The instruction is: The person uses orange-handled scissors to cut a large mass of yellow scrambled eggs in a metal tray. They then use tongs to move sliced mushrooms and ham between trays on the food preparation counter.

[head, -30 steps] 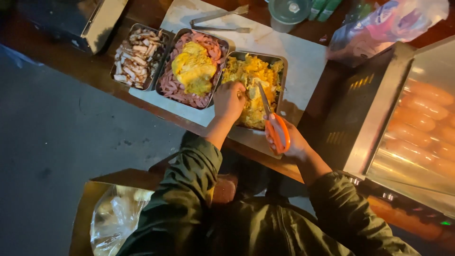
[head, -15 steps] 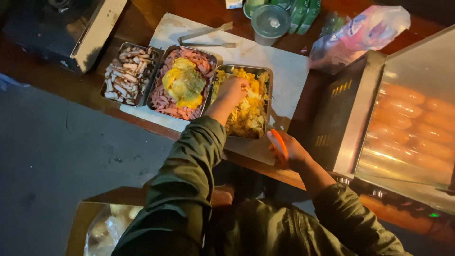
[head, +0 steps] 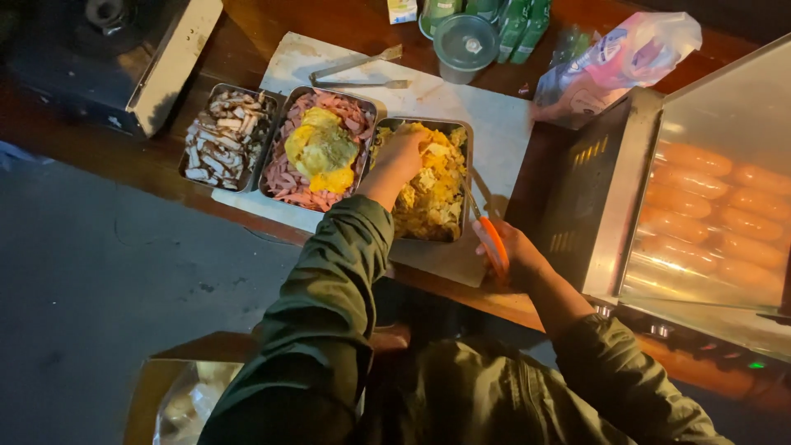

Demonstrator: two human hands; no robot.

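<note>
A: Left hand, position?

B: Centre of frame, resting in the right-hand tray, on the yellow egg pieces. Fingers curled down into the food; whether they pinch a piece, cannot tell.

A: Right hand?

B: Right of centre, just beside that tray's lower right corner. Closed around the orange handles of the scissors. Blades point up and left along the tray's right edge.

A: Other trays?

B: Three in a row on a white board, upper centre. Middle tray: pink ham strips with a yellow omelette lump on top. Left tray: pale and brown chopped pieces.

A: Surroundings?

B: Metal tongs on the board above the trays. Lidded cup at top centre. Plastic bag upper right. Glass-fronted warmer at right edge, sausages inside. All on a wooden counter.
</note>
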